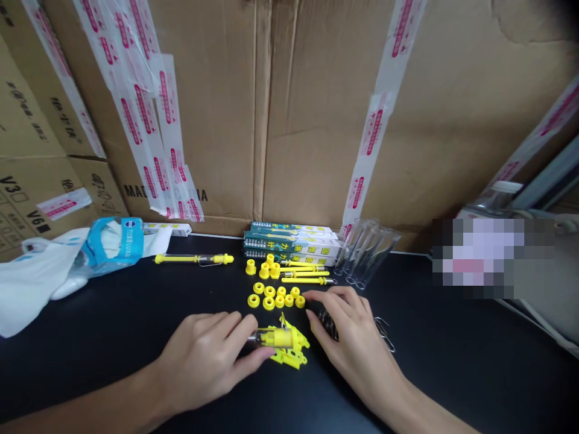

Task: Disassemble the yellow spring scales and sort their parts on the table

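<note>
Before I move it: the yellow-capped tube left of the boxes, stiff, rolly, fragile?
The yellow-capped tube is likely stiff: it lies straight. Being round on the smooth black tabletop, it may roll if pushed, though its wider yellow ends could slow that. The clear middle might be fragile; material unclear.

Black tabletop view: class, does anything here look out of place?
The crumpled white plastic bag sprawls untidily over the left end of the black tabletop, which looks odd beside the neatly grouped small yellow plastic rings.
</note>
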The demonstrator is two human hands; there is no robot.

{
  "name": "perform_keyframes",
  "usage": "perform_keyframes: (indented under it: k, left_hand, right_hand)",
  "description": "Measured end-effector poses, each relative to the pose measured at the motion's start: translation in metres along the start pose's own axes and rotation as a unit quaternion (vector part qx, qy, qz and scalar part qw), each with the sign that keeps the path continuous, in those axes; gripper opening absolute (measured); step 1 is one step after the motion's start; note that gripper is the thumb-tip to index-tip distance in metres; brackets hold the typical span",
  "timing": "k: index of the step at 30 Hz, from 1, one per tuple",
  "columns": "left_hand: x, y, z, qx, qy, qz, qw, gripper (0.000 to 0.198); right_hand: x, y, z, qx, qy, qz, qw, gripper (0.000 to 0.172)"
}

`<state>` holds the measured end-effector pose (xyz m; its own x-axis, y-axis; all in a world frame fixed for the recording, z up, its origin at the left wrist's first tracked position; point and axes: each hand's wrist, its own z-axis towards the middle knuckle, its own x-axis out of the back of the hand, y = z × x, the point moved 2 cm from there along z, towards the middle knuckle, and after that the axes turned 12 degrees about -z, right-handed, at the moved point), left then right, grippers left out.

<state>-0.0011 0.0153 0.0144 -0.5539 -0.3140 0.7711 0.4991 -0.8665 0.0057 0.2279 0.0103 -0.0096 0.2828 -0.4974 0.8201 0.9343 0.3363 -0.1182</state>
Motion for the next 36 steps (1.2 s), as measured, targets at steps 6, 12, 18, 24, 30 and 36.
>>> perform_keyframes:
  k: [6,12,18,24,30,36]
  left_hand:
    - [0.001,0.001,0.002,-0.009,0.011,0.003,1.0,0.028]
    - [0.003,0.002,0.004,-0.018,0.019,0.035,0.999,0.028]
    - [0.004,0.002,0.005,-0.033,0.025,0.026,0.999,0.027]
    - [0.003,0.003,0.005,-0.036,0.022,0.018,0.999,0.026]
    - [0.006,0.003,0.005,-0.041,0.024,0.034,0.998,0.026]
    - [0.007,0.004,0.003,-0.063,0.026,0.077,0.995,0.022]
  right_hand:
    - [-0.001,-0.001,0.001,0.019,-0.012,0.016,1.0,0.012]
    - [0.015,-0.006,-0.001,0.068,0.014,0.142,0.987,0.018]
    - [0.021,-0.019,-0.006,0.124,-0.047,0.215,0.968,0.034]
    - [0.013,-0.017,-0.01,0.091,-0.05,0.215,0.971,0.022]
    - [0.016,-0.016,-0.008,0.07,-0.033,0.2,0.977,0.045]
    - [0.025,-0.021,-0.006,0.145,0.022,0.042,0.988,0.037]
